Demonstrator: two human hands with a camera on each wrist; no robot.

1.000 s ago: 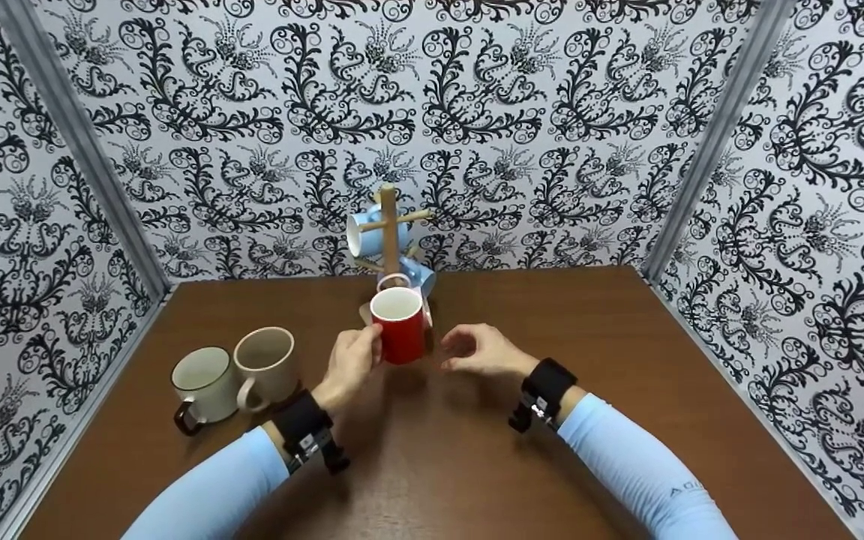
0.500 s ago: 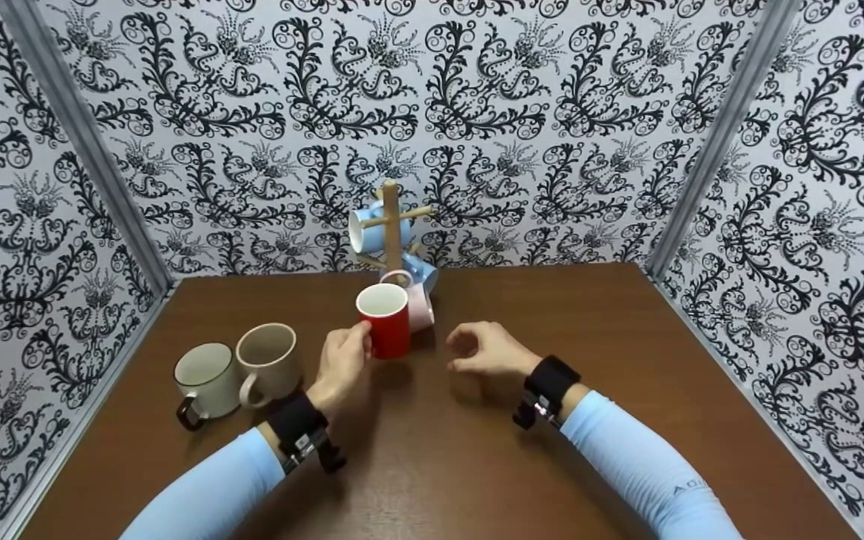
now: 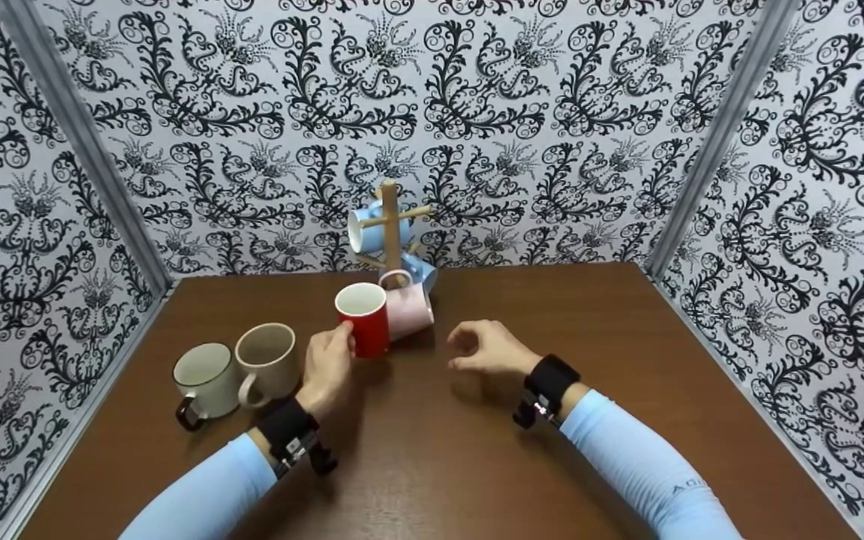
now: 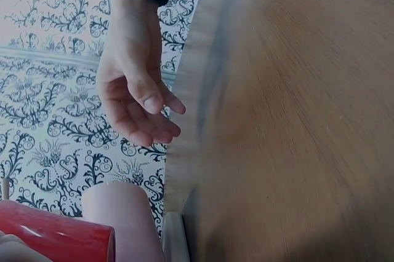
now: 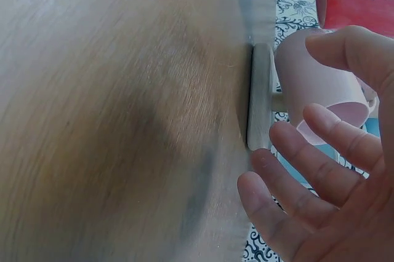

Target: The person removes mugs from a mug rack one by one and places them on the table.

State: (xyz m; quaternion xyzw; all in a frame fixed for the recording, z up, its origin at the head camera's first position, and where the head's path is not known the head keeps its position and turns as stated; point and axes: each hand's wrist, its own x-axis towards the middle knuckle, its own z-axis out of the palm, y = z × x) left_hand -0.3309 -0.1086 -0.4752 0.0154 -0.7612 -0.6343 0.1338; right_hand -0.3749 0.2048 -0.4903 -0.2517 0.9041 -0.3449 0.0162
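Looking like glazed ceramic, the red mug (image 3: 372, 331) probably handles as stiff, fairly weighty, slick and easily chipped. It is roughly upright above the table (image 3: 432, 442), in front of the pink mug (image 3: 411, 309) on the wooden rack (image 3: 391, 251). Fingers of the left hand (image 3: 327, 367) pinch its side; any handle is hidden. The right hand (image 3: 490, 349), loosely curved around nothing, could best support the opposite wall, below the rim.

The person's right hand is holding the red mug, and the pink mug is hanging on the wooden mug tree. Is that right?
Not quite: the left hand is holding the red mug, as the head view shows. The pink mug is hanging on the wooden mug tree.
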